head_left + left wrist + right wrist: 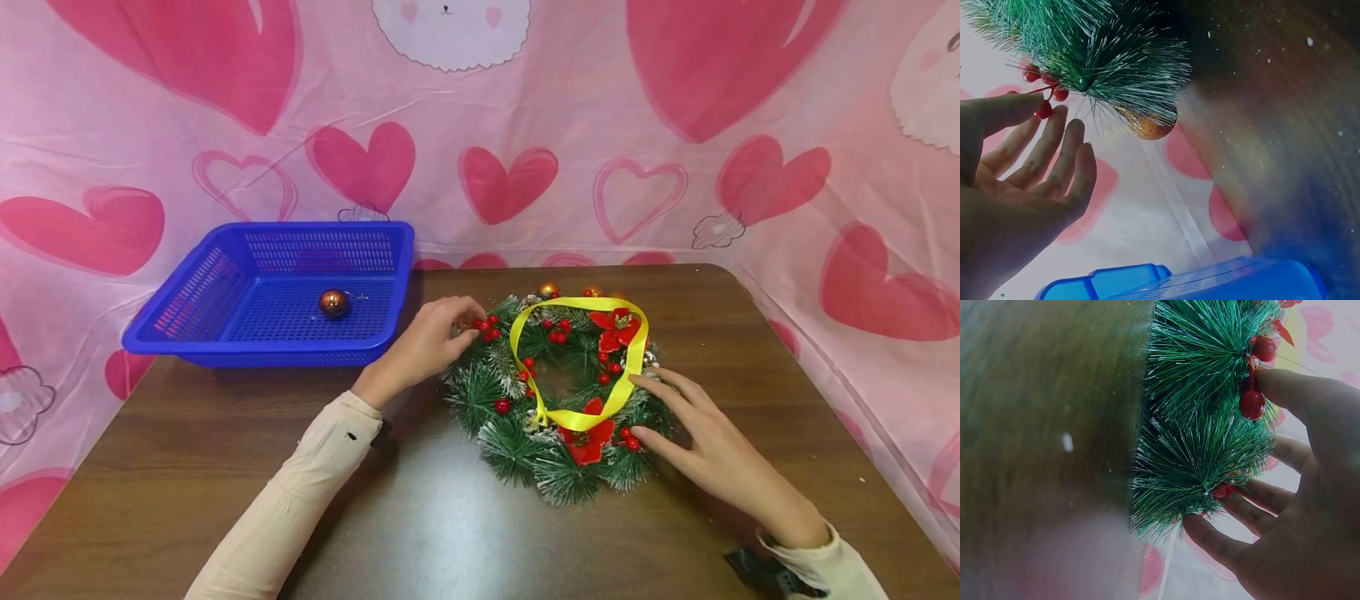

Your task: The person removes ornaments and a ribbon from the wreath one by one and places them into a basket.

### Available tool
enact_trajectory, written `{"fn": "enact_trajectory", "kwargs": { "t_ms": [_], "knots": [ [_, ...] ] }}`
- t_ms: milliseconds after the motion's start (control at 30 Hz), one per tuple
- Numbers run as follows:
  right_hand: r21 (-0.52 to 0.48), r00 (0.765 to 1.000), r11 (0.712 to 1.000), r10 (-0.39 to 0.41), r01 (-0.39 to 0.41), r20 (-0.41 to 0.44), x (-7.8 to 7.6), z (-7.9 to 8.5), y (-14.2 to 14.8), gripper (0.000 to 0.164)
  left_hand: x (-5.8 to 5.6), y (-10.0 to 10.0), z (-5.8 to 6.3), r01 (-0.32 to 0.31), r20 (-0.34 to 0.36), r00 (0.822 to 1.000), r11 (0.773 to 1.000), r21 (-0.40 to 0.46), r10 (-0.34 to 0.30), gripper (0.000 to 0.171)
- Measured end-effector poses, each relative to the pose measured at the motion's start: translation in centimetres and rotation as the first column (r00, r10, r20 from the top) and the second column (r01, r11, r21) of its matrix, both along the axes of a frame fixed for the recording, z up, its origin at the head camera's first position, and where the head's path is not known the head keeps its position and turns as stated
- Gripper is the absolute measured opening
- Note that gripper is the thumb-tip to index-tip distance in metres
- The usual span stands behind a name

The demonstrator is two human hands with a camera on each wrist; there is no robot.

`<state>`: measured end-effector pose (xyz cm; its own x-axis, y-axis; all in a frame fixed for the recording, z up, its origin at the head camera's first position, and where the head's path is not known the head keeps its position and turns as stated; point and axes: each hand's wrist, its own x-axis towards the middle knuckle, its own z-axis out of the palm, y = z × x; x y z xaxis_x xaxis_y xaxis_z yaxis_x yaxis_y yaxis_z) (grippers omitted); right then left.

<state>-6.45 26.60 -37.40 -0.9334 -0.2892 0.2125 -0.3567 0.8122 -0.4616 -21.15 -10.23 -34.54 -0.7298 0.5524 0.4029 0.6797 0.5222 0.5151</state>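
Observation:
A green pine wreath [517,446] with frosted tips, red flowers [588,437], pine cones and red berries lies on the table. Across its top lies a loop of yellow ribbon [581,419]. At its left rim my left hand [431,337] pinches a sprig of red berries [1044,110] between thumb and fingertips. My right hand [708,437] rests on the right rim with spread, relaxed fingers. Its thumb touches a red berry [1252,404], and the other fingertips lie against the needles. A gold ornament ball [1150,127] shows beneath the needles in the left wrist view.
A blue plastic basket [262,360] stands at the back left of the wooden table [420,533]. Inside it lies one shiny copper ball [333,303]. More gold balls [549,289] show at the wreath's far edge. A pink heart-printed cloth [570,108] hangs behind the table.

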Motion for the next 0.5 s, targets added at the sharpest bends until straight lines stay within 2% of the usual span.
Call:
{"fn": "enact_trajectory", "kwargs": {
  "t_ms": [500],
  "knots": [
    [0.002,1.0,1.0,-0.008,0.008,0.007,0.04,0.1,-0.03,0.07,0.08,0.0,0.04,0.014,0.012,1.0,1.0,0.02,-0.014,0.01]
  ]
}}
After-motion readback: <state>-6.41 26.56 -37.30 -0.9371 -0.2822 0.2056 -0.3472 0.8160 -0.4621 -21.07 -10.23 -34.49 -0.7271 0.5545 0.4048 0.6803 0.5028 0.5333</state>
